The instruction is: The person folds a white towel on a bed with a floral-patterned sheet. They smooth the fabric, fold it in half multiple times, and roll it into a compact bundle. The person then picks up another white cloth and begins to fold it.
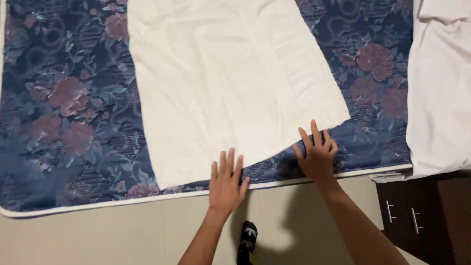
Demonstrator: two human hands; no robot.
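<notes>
A large white towel [230, 78] lies spread flat on a dark blue mattress cover with pink flowers [68, 108]. My left hand [226, 182] rests flat with fingers apart on the towel's near edge, close to the mattress rim. My right hand [316, 154] lies palm down, fingers spread, at the towel's near right corner, partly on the blue cover. Neither hand grips anything.
A rumpled white sheet [439, 88] lies over the right end of the mattress. A dark wooden drawer unit with metal handles [417, 216] stands at the lower right. Pale floor tiles [98, 235] run along the near side, where a foot in a black sock [248, 240] shows.
</notes>
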